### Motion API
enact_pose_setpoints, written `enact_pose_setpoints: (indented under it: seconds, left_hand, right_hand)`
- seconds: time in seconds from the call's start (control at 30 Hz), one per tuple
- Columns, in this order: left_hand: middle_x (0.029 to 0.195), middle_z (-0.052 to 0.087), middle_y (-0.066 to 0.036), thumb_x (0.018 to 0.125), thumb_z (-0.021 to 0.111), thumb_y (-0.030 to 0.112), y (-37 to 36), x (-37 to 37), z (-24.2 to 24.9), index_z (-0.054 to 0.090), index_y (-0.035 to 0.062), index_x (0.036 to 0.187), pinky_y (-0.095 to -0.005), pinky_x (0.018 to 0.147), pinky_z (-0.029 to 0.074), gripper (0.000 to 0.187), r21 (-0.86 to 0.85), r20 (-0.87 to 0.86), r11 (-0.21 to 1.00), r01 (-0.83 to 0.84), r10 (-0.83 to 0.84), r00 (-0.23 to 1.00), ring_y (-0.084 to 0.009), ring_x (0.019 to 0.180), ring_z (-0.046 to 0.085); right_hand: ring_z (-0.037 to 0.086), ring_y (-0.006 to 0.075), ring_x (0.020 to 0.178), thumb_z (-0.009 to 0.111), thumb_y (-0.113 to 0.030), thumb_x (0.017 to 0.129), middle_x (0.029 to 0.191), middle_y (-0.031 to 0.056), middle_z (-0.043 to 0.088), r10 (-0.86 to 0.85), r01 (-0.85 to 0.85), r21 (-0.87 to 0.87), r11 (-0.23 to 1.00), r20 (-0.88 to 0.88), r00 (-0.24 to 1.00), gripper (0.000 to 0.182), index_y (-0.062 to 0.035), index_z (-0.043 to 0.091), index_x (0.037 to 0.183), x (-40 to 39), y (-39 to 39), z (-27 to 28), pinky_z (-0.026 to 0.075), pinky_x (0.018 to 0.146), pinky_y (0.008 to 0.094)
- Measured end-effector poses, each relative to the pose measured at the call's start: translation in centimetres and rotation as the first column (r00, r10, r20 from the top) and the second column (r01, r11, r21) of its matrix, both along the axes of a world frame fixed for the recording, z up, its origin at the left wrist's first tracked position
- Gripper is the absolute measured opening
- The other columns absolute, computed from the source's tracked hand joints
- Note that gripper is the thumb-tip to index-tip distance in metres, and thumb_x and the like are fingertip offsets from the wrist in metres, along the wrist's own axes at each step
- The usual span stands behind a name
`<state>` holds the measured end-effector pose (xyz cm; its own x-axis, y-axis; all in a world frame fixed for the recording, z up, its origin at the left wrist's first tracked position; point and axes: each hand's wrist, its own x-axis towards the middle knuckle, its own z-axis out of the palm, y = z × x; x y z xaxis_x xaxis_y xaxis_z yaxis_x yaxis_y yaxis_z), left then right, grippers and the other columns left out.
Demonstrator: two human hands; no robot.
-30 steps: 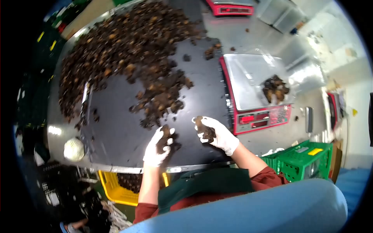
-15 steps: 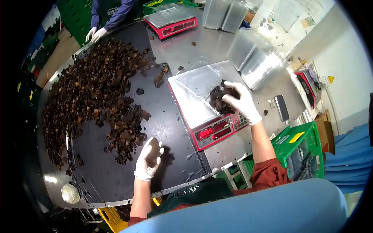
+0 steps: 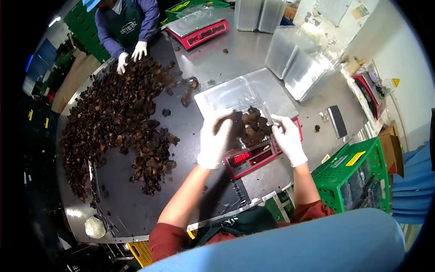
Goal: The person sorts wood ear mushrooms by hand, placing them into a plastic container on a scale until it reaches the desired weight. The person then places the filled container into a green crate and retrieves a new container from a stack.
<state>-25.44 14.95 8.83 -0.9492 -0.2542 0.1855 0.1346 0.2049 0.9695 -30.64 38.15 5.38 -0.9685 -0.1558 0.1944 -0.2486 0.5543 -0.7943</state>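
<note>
A clear plastic clamshell box sits on a red-framed digital scale, its lid folded back over the pan. Dark brown wood ear mushrooms fill the box, and the red display reads about 0.095. My left hand, in a white glove, is at the left side of the box with thumb and fingers apart beside the mushrooms. Its fingertips are partly blurred. My right hand, gloved too, has its fingers bent round the box's right edge.
A large mushroom heap covers the left of the table. A co-worker's gloved hands touch its far end. Box stacks, another scale, a dark flat object and a green crate stand around.
My left hand has moved from the dark mat to the box with its mushroom. My right hand has shifted from over the mushrooms to the box's edge. The reading rose from about 0.065.
</note>
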Motion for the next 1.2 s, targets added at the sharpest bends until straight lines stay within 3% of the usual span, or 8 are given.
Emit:
enact_pose_setpoints:
  seconds: [0.3,0.5,0.63,0.83,0.93,0.97,1.03,1.2]
  left_hand:
    - [0.120,0.058,-0.009,0.090,0.061,0.008,-4.2,2.8,-0.7,0.056,0.0019,0.122,-0.0309,0.100,0.042,0.032,-0.037,-0.174,0.993,-0.112,0.104,0.979,-0.0164,0.114,0.054]
    - [0.107,0.060,-0.004,0.093,0.055,0.002,-13.7,15.2,-6.3,0.059,0.0015,0.109,-0.0258,0.090,0.044,0.017,-0.168,0.178,0.933,-0.318,0.346,0.921,-0.0106,0.099,0.055]
    - [0.109,0.056,-0.016,0.081,0.068,0.014,-13.2,22.5,-7.4,0.061,0.0020,0.108,-0.0374,0.088,0.048,0.031,-0.648,0.238,0.759,-0.062,0.280,0.930,-0.0309,0.101,0.057]
    - [0.106,0.059,-0.014,0.079,0.069,0.014,-9.6,27.7,-12.1,0.065,0.0058,0.101,-0.0383,0.081,0.051,0.023,-0.763,0.194,0.647,-0.012,0.247,0.949,-0.0342,0.095,0.058]
    - [0.094,0.063,-0.012,0.086,0.063,0.007,-9.1,28.3,-13.8,0.063,0.0030,0.099,-0.0364,0.078,0.053,0.013,-0.245,0.338,0.899,-0.363,0.430,0.838,-0.0264,0.085,0.063]
    - [0.095,0.064,-0.012,0.088,0.060,0.010,-9.1,28.4,-14.2,0.062,0.0025,0.100,-0.0369,0.079,0.054,0.014,0.232,0.416,0.853,-0.467,0.347,0.841,-0.0261,0.086,0.064]
    - [0.097,0.064,-0.012,0.093,0.056,0.016,-9.3,27.8,-12.9,0.061,0.0013,0.103,-0.0378,0.079,0.054,0.019,0.889,0.412,0.161,-0.429,0.129,0.902,-0.0254,0.087,0.064]
    - [0.099,0.065,-0.016,0.093,0.056,0.033,-10.6,26.8,-10.2,0.060,0.0015,0.102,-0.0521,0.091,0.047,0.034,0.807,0.555,-0.309,-0.504,0.101,0.826,-0.0328,0.100,0.059]
  right_hand:
    - [0.060,0.0268,0.094,0.063,0.001,0.079,0.102,0.0121,0.062,-0.070,0.091,0.039,0.995,-0.371,0.926,0.031,-0.0040,0.064,0.110,1.1,0.1,1.5,0.048,0.083,0.0333]
    - [0.065,0.0208,0.075,0.063,0.009,0.075,0.084,0.0086,0.066,0.330,-0.413,-0.166,0.895,-0.377,0.865,0.022,-0.0016,0.067,0.093,6.9,-4.8,3.8,0.052,0.066,0.0287]
    - [0.064,0.0267,0.078,0.063,-0.003,0.080,0.088,0.0102,0.065,0.742,-0.755,-0.090,0.649,-0.144,0.655,0.015,-0.0057,0.067,0.095,10.8,-11.2,1.0,0.053,0.069,0.0340]
    - [0.059,0.0256,0.096,0.059,-0.020,0.086,0.105,0.0092,0.057,0.803,-0.784,0.365,0.503,0.137,0.579,0.024,-0.0083,0.062,0.106,13.5,-17.2,-7.8,0.050,0.079,0.0375]
    - [0.061,0.0271,0.091,0.061,-0.019,0.085,0.099,0.0094,0.058,0.836,-0.837,0.166,0.522,0.094,0.540,0.021,-0.0102,0.064,0.104,13.7,-19.5,-8.4,0.051,0.078,0.0370]
    - [0.061,0.0278,0.090,0.062,-0.020,0.085,0.097,0.0095,0.059,0.838,-0.842,0.049,0.538,0.075,0.540,0.021,-0.0108,0.065,0.104,14.0,-20.2,-7.8,0.051,0.077,0.0366]
    - [0.061,0.0276,0.092,0.061,-0.022,0.087,0.103,0.0099,0.061,0.899,-0.874,-0.245,0.420,0.244,0.364,0.020,-0.0103,0.065,0.102,15.3,-21.9,-4.2,0.051,0.080,0.0350]
    - [0.057,0.0303,0.102,0.065,-0.023,0.083,0.106,0.0114,0.062,0.841,-0.847,-0.049,0.529,-0.106,0.531,0.027,-0.0081,0.063,0.105,13.3,-27.0,-6.0,0.044,0.092,0.0402]
